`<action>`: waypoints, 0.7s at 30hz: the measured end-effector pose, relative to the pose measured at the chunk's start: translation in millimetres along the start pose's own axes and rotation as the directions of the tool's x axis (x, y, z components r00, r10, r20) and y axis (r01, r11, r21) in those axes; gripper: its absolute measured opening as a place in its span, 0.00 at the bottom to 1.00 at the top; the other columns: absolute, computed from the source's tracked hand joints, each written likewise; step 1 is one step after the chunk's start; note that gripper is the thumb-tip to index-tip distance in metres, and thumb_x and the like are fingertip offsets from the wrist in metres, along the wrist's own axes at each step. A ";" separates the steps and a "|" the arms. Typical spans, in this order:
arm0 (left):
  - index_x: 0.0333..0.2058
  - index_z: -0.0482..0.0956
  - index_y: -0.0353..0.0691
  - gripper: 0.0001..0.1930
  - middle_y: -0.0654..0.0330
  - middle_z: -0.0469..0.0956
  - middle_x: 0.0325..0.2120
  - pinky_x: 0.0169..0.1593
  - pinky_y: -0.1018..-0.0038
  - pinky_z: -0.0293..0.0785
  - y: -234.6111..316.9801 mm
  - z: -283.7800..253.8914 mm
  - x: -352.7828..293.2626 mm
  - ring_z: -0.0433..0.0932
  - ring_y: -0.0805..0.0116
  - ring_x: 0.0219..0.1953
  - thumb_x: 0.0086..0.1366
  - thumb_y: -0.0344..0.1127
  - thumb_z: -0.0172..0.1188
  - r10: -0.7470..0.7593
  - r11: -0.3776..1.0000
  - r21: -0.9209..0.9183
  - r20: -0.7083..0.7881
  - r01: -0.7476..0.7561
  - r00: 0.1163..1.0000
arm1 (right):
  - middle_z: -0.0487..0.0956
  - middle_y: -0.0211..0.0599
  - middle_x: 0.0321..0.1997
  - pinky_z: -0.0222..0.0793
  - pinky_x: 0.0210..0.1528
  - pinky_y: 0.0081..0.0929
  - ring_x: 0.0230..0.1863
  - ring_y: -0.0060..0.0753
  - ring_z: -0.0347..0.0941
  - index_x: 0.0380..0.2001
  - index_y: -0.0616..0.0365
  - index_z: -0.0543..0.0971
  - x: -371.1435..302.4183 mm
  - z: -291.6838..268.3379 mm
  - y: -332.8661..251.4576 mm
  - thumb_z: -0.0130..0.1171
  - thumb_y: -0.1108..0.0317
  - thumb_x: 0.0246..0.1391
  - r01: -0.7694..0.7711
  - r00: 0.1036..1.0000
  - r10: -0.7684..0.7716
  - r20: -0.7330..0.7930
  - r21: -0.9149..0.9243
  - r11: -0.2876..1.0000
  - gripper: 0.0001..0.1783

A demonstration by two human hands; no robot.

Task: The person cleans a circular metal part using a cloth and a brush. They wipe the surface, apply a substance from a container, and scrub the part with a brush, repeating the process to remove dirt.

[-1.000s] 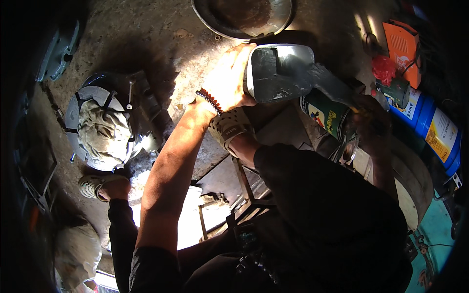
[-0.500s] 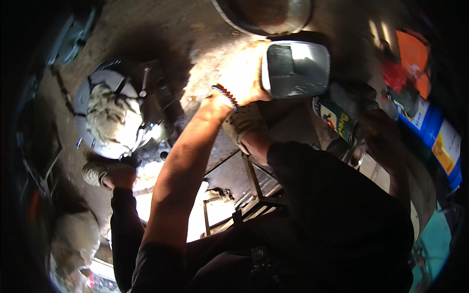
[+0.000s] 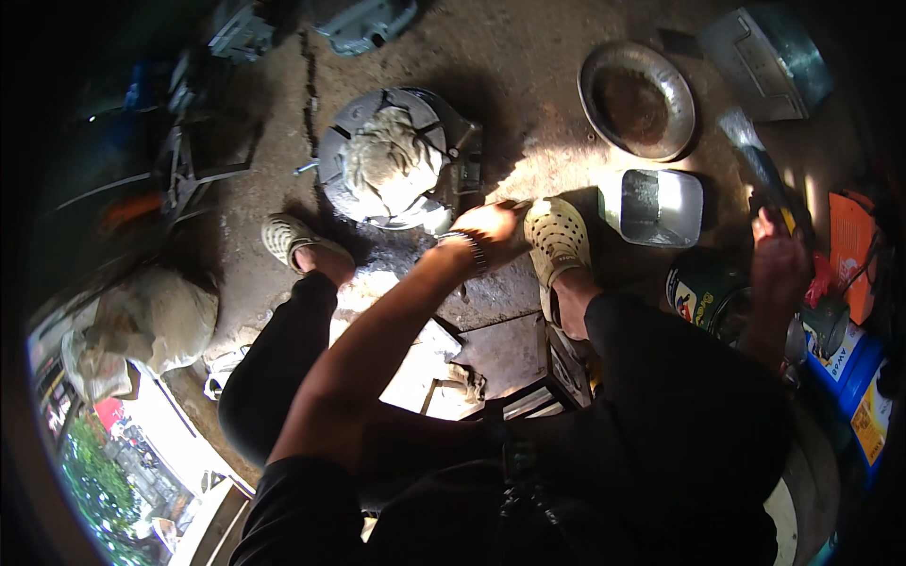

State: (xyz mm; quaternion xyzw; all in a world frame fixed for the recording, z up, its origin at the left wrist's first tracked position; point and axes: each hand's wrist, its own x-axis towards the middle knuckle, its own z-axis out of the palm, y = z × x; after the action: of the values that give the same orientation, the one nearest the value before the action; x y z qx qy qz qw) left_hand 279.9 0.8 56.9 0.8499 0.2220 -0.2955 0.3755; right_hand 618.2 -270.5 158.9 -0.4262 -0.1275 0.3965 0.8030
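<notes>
My right hand (image 3: 781, 257), raised at the right, grips a paintbrush (image 3: 766, 170) with its pale bristles pointing up and away. Below that hand stands a dark green can (image 3: 700, 291) with a printed label. My left hand (image 3: 495, 228), with a beaded bracelet at the wrist, is beside my right clog (image 3: 559, 236). Its fingers look curled in, and what they hold, if anything, is hard to make out. Between the clog and the brush sits an open rectangular metal container (image 3: 642, 231), apart from both hands. Left of it, a round slotted metal plate (image 3: 338, 174) carries a crumpled pale cloth (image 3: 392, 162).
A round metal pan (image 3: 681, 99) and a grey metal box (image 3: 764, 61) lie farther off. At the right are an orange piece (image 3: 851, 255) and a blue container (image 3: 840, 363). A metal frame (image 3: 528, 396) stands between my legs. A pale bag (image 3: 156, 321) lies at the left.
My left hand has let go of the rectangular container and come back beside the clog. My right hand has come up with the paintbrush from near the green can. The view has shifted.
</notes>
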 end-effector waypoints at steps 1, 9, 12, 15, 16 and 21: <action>0.65 0.61 0.40 0.38 0.45 0.69 0.60 0.61 0.61 0.68 -13.3 -11.4 -33.1 0.72 0.49 0.59 0.62 0.55 0.59 -0.017 0.995 0.099 -0.003 0.017 1.000 | 0.75 0.54 0.53 0.59 0.65 0.42 0.59 0.45 0.68 0.58 0.70 0.67 5.5 10.7 -3.9 0.45 0.62 0.66 0.044 0.994 -0.043 0.104 -0.001 0.999 0.25; 0.62 0.66 0.41 0.36 0.45 0.77 0.51 0.52 0.61 0.76 -24.9 -81.7 -251.3 0.80 0.50 0.48 0.60 0.51 0.64 0.031 0.935 0.311 -0.558 0.174 0.830 | 0.74 0.51 0.53 0.60 0.58 0.38 0.55 0.41 0.69 0.58 0.70 0.68 11.5 104.6 -96.8 0.50 0.61 0.65 0.042 0.954 -0.106 0.280 0.223 0.974 0.25; 0.61 0.68 0.38 0.34 0.44 0.76 0.52 0.51 0.63 0.76 -8.6 -73.2 -310.5 0.80 0.52 0.48 0.59 0.43 0.67 -0.074 0.996 -0.003 -0.627 0.093 0.775 | 0.74 0.52 0.51 0.59 0.57 0.39 0.55 0.43 0.69 0.55 0.71 0.70 -9.8 145.9 -144.9 0.51 0.62 0.64 0.065 0.901 -0.125 0.415 0.157 0.985 0.24; 0.61 0.68 0.38 0.35 0.44 0.78 0.49 0.50 0.63 0.76 -3.7 -56.4 -342.3 0.81 0.55 0.47 0.58 0.44 0.68 -0.116 0.992 -0.107 -0.677 0.059 0.727 | 0.74 0.54 0.49 0.58 0.55 0.40 0.54 0.47 0.69 0.53 0.73 0.71 -36.9 187.8 -175.1 0.52 0.64 0.62 0.178 0.911 -0.227 0.343 0.168 0.970 0.22; 0.61 0.68 0.37 0.35 0.44 0.79 0.47 0.50 0.63 0.76 -5.3 -52.3 -349.1 0.81 0.55 0.46 0.58 0.45 0.68 -0.162 0.987 -0.119 -0.648 0.111 0.744 | 0.74 0.55 0.49 0.58 0.55 0.41 0.54 0.48 0.69 0.52 0.73 0.71 -44.8 201.0 -178.2 0.52 0.65 0.62 0.156 0.907 -0.218 0.360 0.193 0.969 0.22; 0.61 0.68 0.36 0.36 0.42 0.81 0.40 0.50 0.61 0.76 -18.9 -48.7 -361.7 0.82 0.50 0.43 0.59 0.50 0.67 -0.163 0.985 -0.140 -0.624 0.096 0.764 | 0.71 0.54 0.51 0.60 0.54 0.43 0.54 0.49 0.69 0.53 0.74 0.68 -72.4 253.5 -152.6 0.52 0.66 0.60 0.157 0.917 -0.239 0.318 0.263 0.952 0.23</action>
State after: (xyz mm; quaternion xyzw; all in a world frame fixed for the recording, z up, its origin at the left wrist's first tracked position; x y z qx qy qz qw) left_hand 22.0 -6.3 315.8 0.8624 0.4080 -0.0062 0.2995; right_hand 513.9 -225.8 441.6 -0.2380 -0.2624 0.3935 0.8483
